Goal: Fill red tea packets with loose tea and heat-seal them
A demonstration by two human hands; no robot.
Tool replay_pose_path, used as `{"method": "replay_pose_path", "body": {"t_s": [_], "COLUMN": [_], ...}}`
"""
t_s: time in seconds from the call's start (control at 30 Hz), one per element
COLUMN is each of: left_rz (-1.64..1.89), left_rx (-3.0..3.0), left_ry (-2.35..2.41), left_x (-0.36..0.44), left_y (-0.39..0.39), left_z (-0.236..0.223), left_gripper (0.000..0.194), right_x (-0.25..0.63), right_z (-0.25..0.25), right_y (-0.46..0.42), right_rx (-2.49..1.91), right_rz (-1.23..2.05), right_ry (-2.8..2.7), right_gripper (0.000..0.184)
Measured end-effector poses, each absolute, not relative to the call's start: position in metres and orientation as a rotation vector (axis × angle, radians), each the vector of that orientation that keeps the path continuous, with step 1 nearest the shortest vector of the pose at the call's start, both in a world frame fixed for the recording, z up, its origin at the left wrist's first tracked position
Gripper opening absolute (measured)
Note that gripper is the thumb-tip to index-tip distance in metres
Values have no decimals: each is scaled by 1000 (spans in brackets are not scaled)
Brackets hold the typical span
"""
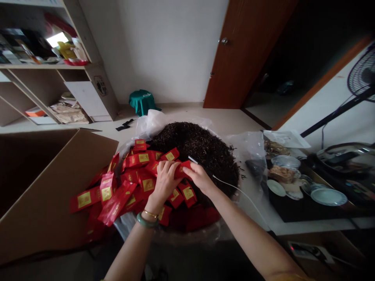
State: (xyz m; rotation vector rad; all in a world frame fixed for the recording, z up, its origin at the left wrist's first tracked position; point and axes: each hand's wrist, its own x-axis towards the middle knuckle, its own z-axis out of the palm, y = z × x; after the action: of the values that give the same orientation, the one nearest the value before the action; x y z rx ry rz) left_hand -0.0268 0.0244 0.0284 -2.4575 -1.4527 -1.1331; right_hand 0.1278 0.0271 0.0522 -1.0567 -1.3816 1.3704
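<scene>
Both of my hands meet over a wide round heap of dark dried tea leaves (202, 142). Between them is a red packet (183, 170); my left hand (165, 177) has its fingers bent over the packet's left end, and my right hand (197, 176) grips its right end. Many more red packets with gold labels, such as one packet (84, 199), lie piled at the left and front of the heap. A thin white cable (231, 183) runs from near my right hand toward the lower right. A bangle (146, 220) circles my left wrist.
An open cardboard box (58, 195) stands at the left. Clear plastic sheeting (146, 124) surrounds the heap. At the right, a dark tray (287, 210) carries small dishes. Behind are shelves (43, 67), a teal-covered object (142, 101), a wooden door (231, 70) and a fan (363, 72).
</scene>
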Motion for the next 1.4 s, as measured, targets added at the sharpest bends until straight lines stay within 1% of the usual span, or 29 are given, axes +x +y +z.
{"method": "replay_pose_path", "body": {"t_s": [0.13,0.23,0.37,0.57,0.7,0.83,0.9,0.97,1.0,1.07,1.1,1.17,1.23,1.27,1.3,1.33,1.4], "left_rz": [-1129,-1140,-1058,-861,-890,-996,-1075,-1144,-1171,-1206,-1217,-1227,-1236,-1241,-1246,-1253,-1261], "left_rx": [-2466,-2502,-2509,-2535,-2559,-2549,-2519,-2497,-2494,-2498,-2500,-2507,-2508,-2506,-2503,-2496,-2487], "left_ry": [-1447,-1420,-1432,-1553,-1544,-1523,-1545,-1575,-1586,-1599,-1604,-1616,-1626,-1629,-1632,-1634,-1639], "left_x": [-27,-24,-23,-24,-23,-24,-25,-25,-25,-24,-24,-24,-24,-25,-25,-26,-27], "left_y": [23,23,23,19,21,25,27,28,29,29,29,29,29,29,29,29,30], "left_z": [28,27,28,32,31,26,24,23,22,22,22,22,23,23,23,24,25], "left_gripper": [41,49,60,57,53,52,50,49,49,47,46,45,44,44,43,43,42], "right_x": [129,130,133,139,138,148,161,176,183,190,191,186,176,171,166,161,156], "right_z": [58,59,58,55,56,66,68,63,57,41,32,15,4,1,-1,-2,-3], "right_y": [25,25,24,31,31,28,27,26,25,23,21,17,15,15,15,16,17], "right_rx": [-1038,-997,-967,-991,-948,-923,-1002,-1163,-1283,-1567,-1706,-1950,-2114,-2157,-2178,-2179,-2149], "right_rz": [1590,1681,1704,1735,1742,1748,1648,1476,1372,1139,1036,880,767,724,692,669,649], "right_ry": [-1323,-1253,-1207,-1270,-1324,-1389,-1369,-1405,-1499,-1878,-2091,-2413,-2581,-2622,-2644,-2652,-2646], "right_gripper": [36,43,50,53,55,58,59,53,46,26,26,53,81,90,94,93,81]}}
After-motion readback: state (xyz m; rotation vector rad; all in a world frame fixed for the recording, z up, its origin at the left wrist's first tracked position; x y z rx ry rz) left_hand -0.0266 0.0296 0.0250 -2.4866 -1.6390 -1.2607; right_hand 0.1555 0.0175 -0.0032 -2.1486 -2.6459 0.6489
